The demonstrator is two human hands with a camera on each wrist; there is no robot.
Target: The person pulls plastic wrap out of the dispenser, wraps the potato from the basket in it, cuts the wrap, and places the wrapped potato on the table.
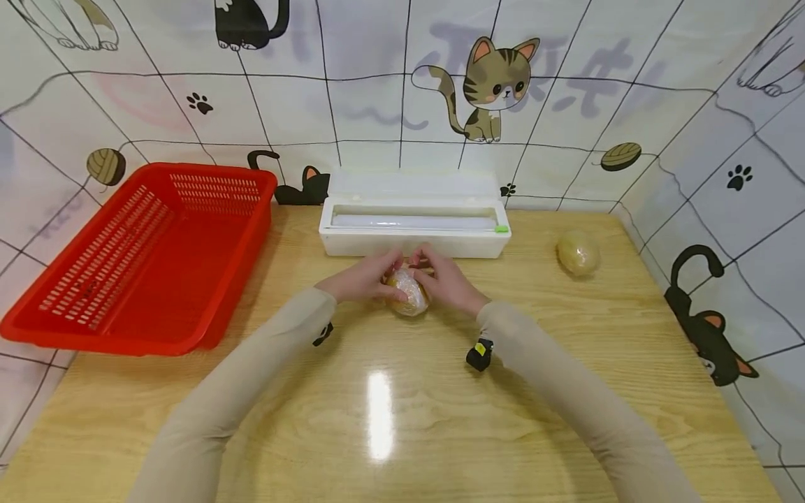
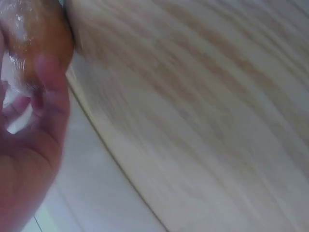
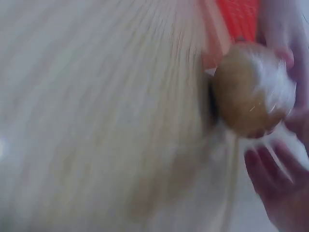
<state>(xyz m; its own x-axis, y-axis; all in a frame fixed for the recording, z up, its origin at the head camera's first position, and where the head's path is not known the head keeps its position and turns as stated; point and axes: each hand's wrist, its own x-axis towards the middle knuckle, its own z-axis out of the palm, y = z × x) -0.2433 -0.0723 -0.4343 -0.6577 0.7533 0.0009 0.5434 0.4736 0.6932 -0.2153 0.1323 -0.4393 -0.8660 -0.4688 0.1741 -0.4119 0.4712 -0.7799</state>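
A round orange-brown fruit or vegetable (image 1: 409, 293), wrapped in shiny cling film, is between both hands near the middle of the table. My left hand (image 1: 371, 276) holds its left side, the thumb lying along the front of it. In the left wrist view, that left hand (image 2: 36, 125) curves round the wrapped thing (image 2: 46, 36). From the right, my right hand (image 1: 443, 279) bends its fingers over the top and pinches the film there; its exact grip is partly hidden. The right wrist view has the right hand (image 3: 285, 188) close below the wrapped thing (image 3: 246, 92).
Behind the hands stands a white cling film box (image 1: 415, 244), lid raised, with a roll inside and a green slider (image 1: 501, 228). A red plastic basket (image 1: 157, 279) is at left. Another round, pale yellow wrapped thing (image 1: 577, 253) lies at right. Cat-patterned cloth (image 1: 365, 105) borders the table.
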